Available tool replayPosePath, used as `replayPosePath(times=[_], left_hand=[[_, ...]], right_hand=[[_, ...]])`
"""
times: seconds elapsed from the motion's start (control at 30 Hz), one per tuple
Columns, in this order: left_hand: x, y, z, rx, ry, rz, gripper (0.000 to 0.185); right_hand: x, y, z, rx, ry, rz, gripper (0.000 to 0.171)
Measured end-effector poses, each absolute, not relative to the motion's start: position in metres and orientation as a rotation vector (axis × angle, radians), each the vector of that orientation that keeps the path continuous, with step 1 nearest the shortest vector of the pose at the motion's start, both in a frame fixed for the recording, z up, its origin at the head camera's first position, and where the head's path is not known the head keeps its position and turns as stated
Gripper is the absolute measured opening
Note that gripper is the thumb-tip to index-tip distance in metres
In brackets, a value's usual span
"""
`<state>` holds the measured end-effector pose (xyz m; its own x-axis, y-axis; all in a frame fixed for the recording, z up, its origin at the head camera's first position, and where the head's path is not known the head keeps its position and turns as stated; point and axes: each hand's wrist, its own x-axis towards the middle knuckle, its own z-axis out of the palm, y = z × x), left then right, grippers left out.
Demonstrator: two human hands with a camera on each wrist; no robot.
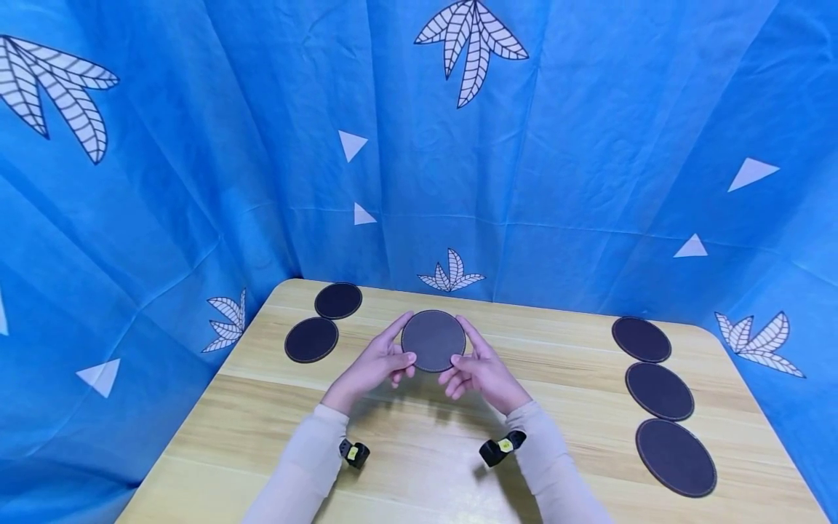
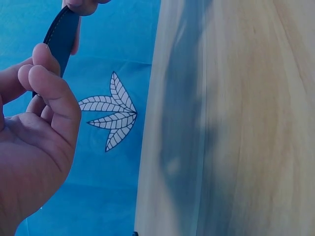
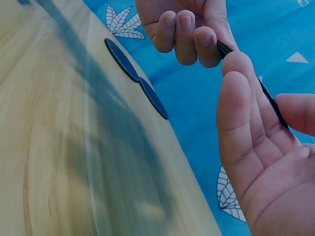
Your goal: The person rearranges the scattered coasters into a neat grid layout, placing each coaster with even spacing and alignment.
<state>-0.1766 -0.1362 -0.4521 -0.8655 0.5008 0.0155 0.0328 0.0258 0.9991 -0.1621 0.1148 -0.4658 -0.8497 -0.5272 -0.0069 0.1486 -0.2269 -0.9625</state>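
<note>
A round dark coaster with a stitched rim is held up off the table between both hands. My left hand pinches its left edge, thumb on the near face and index finger along the far side. On the opposite edge, my right hand pinches in the same way. The left wrist view shows the coaster almost edge-on beside the curled fingers of the left hand. In the right wrist view its thin dark edge shows between the thumb and fingers of the right hand.
Two similar coasters lie at the table's back left, a far one and a nearer one. Three more form a column on the right: back, middle and front. A blue curtain hangs behind the wooden table.
</note>
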Motion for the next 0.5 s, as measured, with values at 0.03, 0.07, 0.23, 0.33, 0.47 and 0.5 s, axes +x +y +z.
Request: replayPosePath(times=[0.03,0.07,0.23,0.33,0.47,0.5], left_hand=[[-0.177,-0.135,-0.452,0.549,1.967,1.899,0.079],[-0.178,-0.134,-0.452,0.551,1.966,1.897,0.079],[-0.183,-0.129,-0.454,0.547,1.954,1.896,0.079],[-0.185,-0.126,-0.455,0.544,1.949,1.894,0.08],[-0.186,-0.121,-0.454,0.554,1.95,1.881,0.08],[-0.187,-0.12,-0.454,0.553,1.951,1.878,0.079]], right_hand=[[-0.162,0.116,-0.466,-0.452,1.605,-2.123,0.077],[-0.162,0.117,-0.466,-0.453,1.602,-2.127,0.077],[-0.163,0.123,-0.466,-0.467,1.592,-2.137,0.077],[-0.163,0.126,-0.466,-0.464,1.591,-2.142,0.077],[-0.163,0.13,-0.464,-0.445,1.595,-2.148,0.078],[-0.163,0.131,-0.464,-0.442,1.596,-2.149,0.078]])
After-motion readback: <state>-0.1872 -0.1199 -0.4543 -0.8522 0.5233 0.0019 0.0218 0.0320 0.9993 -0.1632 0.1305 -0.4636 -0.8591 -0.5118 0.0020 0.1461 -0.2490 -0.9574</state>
